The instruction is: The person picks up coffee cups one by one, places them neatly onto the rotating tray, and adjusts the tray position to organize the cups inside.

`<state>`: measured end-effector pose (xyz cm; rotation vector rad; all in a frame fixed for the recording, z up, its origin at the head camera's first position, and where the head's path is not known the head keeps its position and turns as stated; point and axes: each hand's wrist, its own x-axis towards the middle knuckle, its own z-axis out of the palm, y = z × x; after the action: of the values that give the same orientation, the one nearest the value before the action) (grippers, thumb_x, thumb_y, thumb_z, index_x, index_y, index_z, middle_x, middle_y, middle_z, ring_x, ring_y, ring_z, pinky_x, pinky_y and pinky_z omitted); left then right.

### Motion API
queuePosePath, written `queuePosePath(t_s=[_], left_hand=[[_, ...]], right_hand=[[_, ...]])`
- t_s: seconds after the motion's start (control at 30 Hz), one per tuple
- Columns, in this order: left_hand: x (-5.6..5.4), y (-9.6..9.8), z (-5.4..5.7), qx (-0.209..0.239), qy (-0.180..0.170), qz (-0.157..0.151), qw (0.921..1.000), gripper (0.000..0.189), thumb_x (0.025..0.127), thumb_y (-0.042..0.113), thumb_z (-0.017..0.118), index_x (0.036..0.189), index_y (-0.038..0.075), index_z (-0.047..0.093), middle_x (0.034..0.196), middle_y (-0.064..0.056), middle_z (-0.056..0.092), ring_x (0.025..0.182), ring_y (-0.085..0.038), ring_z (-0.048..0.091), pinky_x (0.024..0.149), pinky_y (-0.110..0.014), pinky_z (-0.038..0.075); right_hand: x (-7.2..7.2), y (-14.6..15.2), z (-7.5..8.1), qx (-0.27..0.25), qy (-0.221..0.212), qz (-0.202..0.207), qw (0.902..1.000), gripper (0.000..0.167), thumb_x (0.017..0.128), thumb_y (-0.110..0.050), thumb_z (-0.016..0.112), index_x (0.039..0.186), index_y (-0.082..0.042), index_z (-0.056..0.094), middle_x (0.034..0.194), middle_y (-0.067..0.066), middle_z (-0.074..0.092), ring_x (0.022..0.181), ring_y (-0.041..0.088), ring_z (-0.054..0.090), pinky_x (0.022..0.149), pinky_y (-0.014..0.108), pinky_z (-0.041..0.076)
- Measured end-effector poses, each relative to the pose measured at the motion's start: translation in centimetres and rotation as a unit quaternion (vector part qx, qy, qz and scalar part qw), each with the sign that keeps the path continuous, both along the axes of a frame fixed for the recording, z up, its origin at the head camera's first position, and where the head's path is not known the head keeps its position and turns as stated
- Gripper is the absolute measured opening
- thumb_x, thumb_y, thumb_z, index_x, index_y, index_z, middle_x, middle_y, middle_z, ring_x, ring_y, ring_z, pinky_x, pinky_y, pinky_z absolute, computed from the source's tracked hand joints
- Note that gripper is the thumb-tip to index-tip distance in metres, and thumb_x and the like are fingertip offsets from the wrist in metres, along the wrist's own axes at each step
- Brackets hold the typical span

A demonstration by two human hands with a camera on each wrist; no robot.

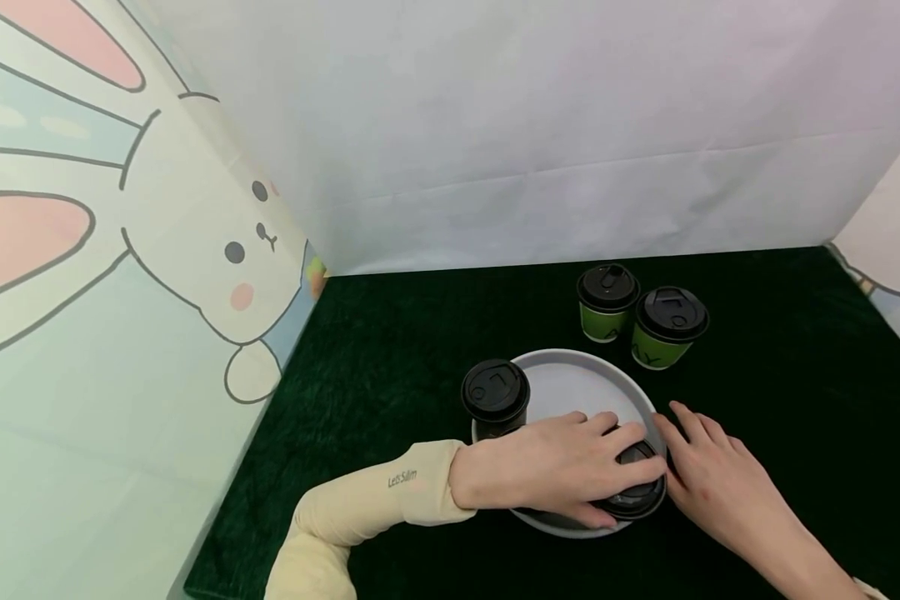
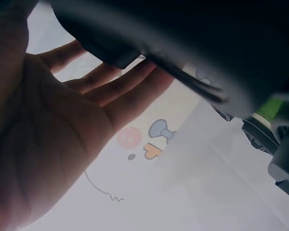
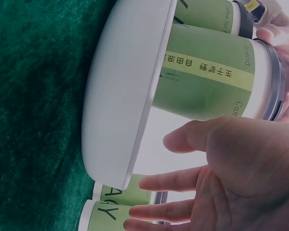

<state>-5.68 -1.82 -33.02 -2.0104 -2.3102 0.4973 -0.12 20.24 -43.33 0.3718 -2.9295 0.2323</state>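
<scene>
lidded cup [image 3: 207, 72], green-sided, was in the round tray [image 1: 570, 356], directly under the left fingers, its base hidden behind the rim. the left hand [image 1: 558, 462] gripped its black lid [image 1: 632, 504], thumb on the near side and the other fingers bent across the top, set slightly apart. the right hand [image 1: 723, 479] was just right of those fingers, beside the rim, its thumb held away from its other fingers, which were nearly straight and a little spread; whether its fingertips touched the rim, i could not tell. left of the left fingers, a second cup [image 1: 497, 392] stood upright in the tray. farther off, beyond the right fingertips, a third cup [image 1: 606, 304] and a fourth cup [image 1: 667, 329] stood upright, close together, on the green cloth [image 1: 390, 358].
</scene>
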Motion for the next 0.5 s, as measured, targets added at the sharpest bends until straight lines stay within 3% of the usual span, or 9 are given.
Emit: queuePosePath(t_s=[0.3, 0.5], left_hand=[[-0.25, 0.02, -0.29, -0.002, 0.006, 0.004, 1.0000, 0.076, 0.097, 0.068, 0.044, 0.157, 0.023, 0.030, 0.151, -0.004, 0.038, 0.124, -0.015, 0.051, 0.090, -0.019, 0.050], [-0.39, -0.02, -0.45, 0.010, -0.007, -0.007, 0.9999, 0.076, 0.097, 0.068, 0.045, 0.156, 0.022, 0.032, 0.148, -0.005, 0.040, 0.117, -0.016, 0.054, 0.088, -0.018, 0.050]], right_hand=[[0.04, 0.20, 0.02, -0.003, -0.004, -0.002, 1.0000, 0.054, 0.087, -0.025, 0.072, 0.132, 0.001, 0.059, 0.136, 0.032, 0.050, 0.116, 0.049, 0.053, 0.082, 0.063, 0.048], [-0.06, 0.18, -0.03, -0.001, -0.043, -0.010, 0.9990, 0.056, 0.091, -0.029, 0.071, 0.136, 0.001, 0.057, 0.139, 0.033, 0.047, 0.119, 0.050, 0.051, 0.084, 0.064, 0.047]])
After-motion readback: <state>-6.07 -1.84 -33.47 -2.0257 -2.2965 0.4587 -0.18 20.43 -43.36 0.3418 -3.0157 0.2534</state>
